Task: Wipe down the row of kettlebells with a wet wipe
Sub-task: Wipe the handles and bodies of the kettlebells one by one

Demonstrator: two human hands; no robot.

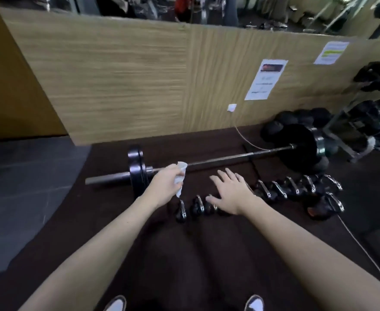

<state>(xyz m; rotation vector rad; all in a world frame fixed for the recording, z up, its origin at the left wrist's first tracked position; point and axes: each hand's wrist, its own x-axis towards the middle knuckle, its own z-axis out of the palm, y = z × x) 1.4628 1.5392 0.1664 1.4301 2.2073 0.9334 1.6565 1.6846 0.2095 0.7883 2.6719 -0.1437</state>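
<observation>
Shoes [254, 303] below; left hand [165, 184] grips wipe [180, 176], right hand [232, 193] splayed

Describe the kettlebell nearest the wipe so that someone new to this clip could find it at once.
Start at the barbell lying on the dark mat before the wooden wall. In front of it runs a row of black kettlebells. The one meant is at the row's left end, just below the wipe held in the left hand; it has no neighbour on its left.

The right hand [231, 194] covers part of the row of kettlebells [281, 189], so their count is unclear. Print on the wall notice [266, 80] is blurred. Both shoes [254, 303] are cut off by the bottom edge.
</observation>
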